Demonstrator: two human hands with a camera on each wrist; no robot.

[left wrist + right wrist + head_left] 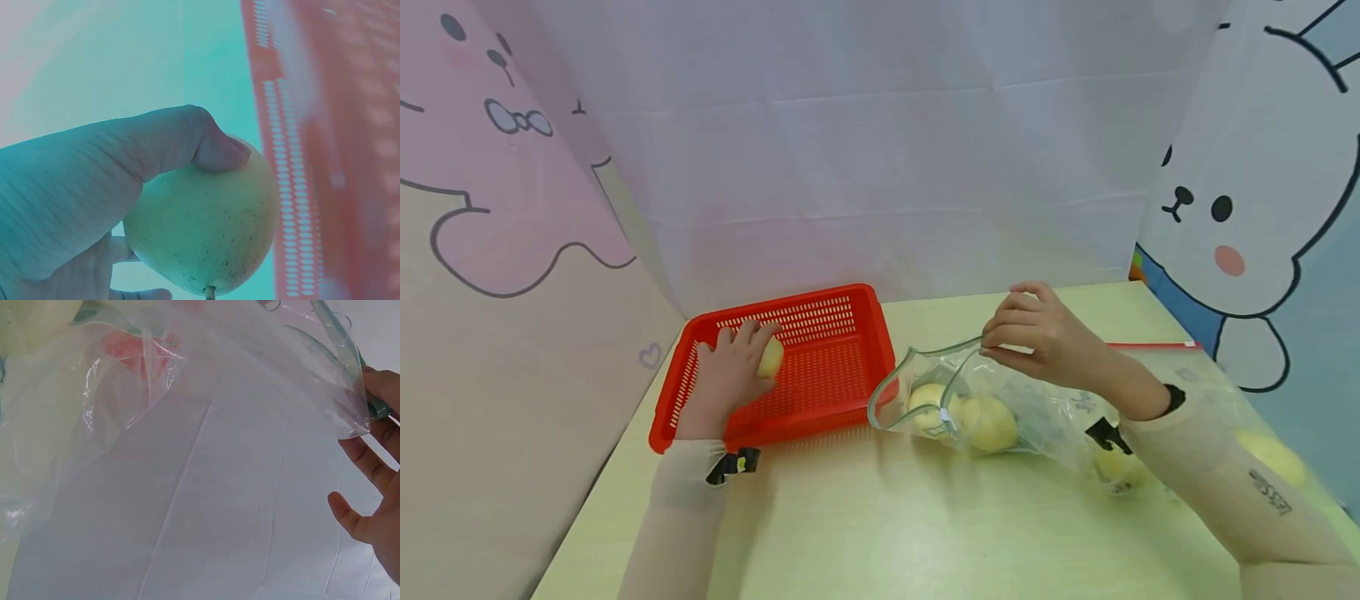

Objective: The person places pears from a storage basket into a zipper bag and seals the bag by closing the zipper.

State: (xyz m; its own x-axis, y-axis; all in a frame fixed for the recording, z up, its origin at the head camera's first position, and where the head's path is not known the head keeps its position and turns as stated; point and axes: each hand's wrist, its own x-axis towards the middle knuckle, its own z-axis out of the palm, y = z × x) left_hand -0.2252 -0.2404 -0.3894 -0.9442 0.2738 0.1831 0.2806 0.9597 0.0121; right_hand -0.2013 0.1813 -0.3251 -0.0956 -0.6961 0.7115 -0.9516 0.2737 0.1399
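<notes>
My left hand (730,379) grips a pale yellow pear (771,358) over the left part of a red plastic basket (872,333). In the left wrist view the thumb lies across the speckled pear (206,228), whose short stem points down. To the right, my right hand (1045,337) pinches the green-edged rim of a clear zip bag (1037,417) and lifts it. Its mouth gapes toward the basket, with yellow pears (988,422) lying inside near the opening. The right wrist view shows the fingers (369,465) at the bag's raised corner.
Another clear bag with a red zip strip (1153,345) lies at the right, partly behind my right forearm. Another yellow fruit (1270,457) shows near the table's right edge. A pale curtain (880,167) closes off the back of the light wooden table (880,533).
</notes>
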